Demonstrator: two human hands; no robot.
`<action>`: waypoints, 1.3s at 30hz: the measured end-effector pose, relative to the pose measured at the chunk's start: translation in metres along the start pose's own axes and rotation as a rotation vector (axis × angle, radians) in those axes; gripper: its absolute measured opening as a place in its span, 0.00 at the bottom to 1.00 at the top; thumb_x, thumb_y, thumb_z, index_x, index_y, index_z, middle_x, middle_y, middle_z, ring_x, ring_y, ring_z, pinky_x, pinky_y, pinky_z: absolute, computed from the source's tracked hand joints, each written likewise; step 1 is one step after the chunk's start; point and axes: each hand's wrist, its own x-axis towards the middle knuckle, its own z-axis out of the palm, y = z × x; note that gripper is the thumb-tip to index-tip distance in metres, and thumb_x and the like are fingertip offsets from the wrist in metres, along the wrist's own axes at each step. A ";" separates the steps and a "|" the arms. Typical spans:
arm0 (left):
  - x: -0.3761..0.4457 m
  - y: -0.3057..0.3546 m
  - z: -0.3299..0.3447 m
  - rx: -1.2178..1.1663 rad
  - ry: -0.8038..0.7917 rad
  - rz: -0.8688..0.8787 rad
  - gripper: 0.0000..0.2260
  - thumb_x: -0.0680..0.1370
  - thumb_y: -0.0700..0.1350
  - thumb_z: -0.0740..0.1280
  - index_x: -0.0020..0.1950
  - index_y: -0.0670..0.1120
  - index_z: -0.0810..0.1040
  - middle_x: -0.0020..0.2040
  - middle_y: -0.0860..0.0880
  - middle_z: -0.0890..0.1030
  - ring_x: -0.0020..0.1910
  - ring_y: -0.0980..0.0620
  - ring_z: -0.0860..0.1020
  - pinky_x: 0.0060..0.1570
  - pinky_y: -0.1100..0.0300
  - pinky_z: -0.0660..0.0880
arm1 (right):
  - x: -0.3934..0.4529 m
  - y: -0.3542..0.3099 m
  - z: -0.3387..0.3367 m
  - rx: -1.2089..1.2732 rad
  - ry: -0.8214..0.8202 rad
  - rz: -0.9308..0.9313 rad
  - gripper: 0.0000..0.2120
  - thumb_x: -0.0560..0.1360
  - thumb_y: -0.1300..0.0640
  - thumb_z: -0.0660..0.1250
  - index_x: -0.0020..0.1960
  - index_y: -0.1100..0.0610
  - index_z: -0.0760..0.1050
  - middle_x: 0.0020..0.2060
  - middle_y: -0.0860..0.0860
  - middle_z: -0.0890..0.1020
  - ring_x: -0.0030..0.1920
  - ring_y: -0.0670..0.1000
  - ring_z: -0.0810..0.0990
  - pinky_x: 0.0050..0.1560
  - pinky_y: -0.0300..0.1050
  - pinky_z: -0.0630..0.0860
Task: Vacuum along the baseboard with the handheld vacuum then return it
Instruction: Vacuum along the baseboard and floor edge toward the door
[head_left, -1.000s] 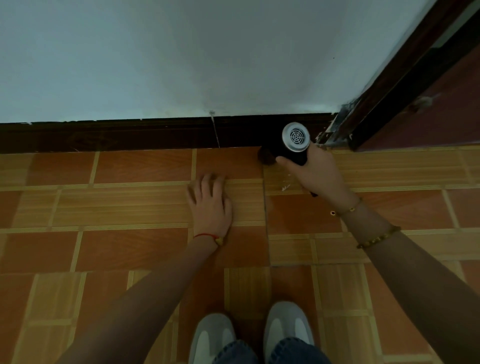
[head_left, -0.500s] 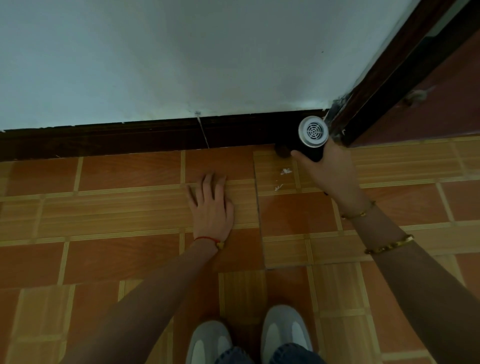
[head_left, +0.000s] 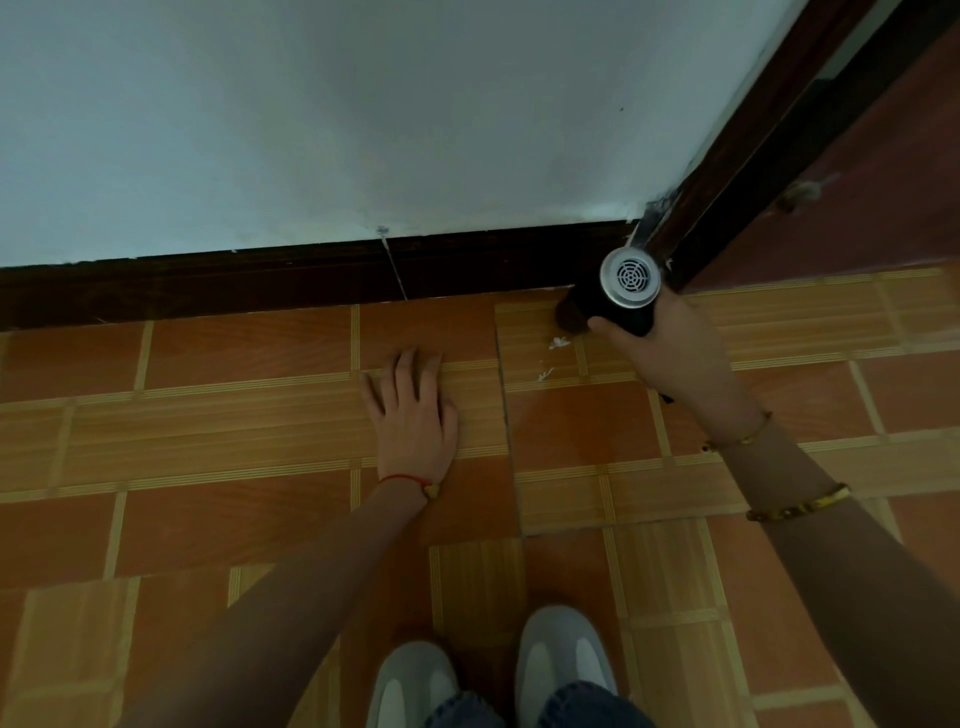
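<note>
A small black handheld vacuum (head_left: 618, 299) with a round silver vented rear cap is gripped by my right hand (head_left: 670, 353). Its brush nozzle touches the floor at the foot of the dark brown baseboard (head_left: 260, 280), close to the right corner by the door frame. My left hand (head_left: 413, 415) lies flat on the tiled floor with fingers together, holding nothing. Two white scraps (head_left: 558, 343) lie on the tile just left of my right hand.
A dark door frame (head_left: 769, 140) and reddish door (head_left: 857, 202) rise at the right. A pale wall (head_left: 363, 114) stands above the baseboard. My two grey shoes (head_left: 563, 660) are at the bottom, on orange and tan tiles (head_left: 208, 426).
My right hand has slid the vacuum to the right along the baseboard toward the door frame. The white scraps now lie uncovered to its left. My left hand has stayed planted.
</note>
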 end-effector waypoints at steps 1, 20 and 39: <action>0.000 0.000 0.000 0.001 -0.001 0.001 0.22 0.79 0.49 0.56 0.73 0.48 0.67 0.73 0.43 0.66 0.74 0.41 0.62 0.74 0.35 0.51 | -0.003 -0.001 -0.002 -0.001 -0.016 0.012 0.27 0.74 0.45 0.70 0.67 0.56 0.71 0.49 0.53 0.83 0.51 0.56 0.81 0.49 0.46 0.76; 0.000 0.000 0.001 0.017 -0.010 0.005 0.23 0.79 0.50 0.55 0.74 0.48 0.66 0.74 0.43 0.66 0.75 0.41 0.61 0.74 0.35 0.49 | -0.021 -0.009 0.003 -0.043 -0.250 0.039 0.25 0.73 0.41 0.70 0.64 0.53 0.71 0.39 0.47 0.80 0.37 0.49 0.80 0.34 0.38 0.72; -0.001 0.003 -0.001 -0.022 -0.013 0.005 0.23 0.79 0.51 0.53 0.74 0.48 0.67 0.73 0.43 0.67 0.74 0.41 0.62 0.73 0.34 0.51 | 0.001 -0.029 0.052 0.091 0.078 -0.042 0.30 0.73 0.41 0.70 0.70 0.55 0.70 0.57 0.51 0.82 0.56 0.51 0.81 0.49 0.41 0.76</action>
